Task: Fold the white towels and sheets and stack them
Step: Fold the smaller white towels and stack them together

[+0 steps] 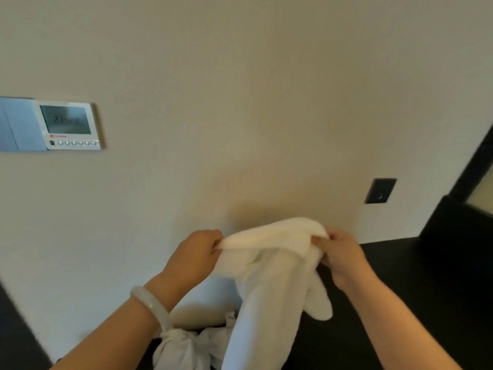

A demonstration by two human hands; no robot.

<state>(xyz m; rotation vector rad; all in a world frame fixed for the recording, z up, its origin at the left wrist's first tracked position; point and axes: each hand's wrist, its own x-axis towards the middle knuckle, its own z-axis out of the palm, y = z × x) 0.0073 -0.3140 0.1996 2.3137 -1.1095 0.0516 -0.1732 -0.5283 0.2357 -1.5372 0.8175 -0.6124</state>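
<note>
1. a white towel (277, 265) hangs in the air before a beige wall (240, 89), above a dark surface (386, 289).
2. the left hand (194, 256) pinches its left edge; the right hand (340, 252) pinches its right.
3. more white linen (186, 348) lies crumpled below.
4. a pale bangle (152, 303) circles the left wrist.

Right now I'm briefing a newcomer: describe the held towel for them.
Below the beige wall, over the dark surface, the left hand and right hand pinch a white towel by its top edge. Unlike the crumpled heap beneath, it hangs lifted.
</note>
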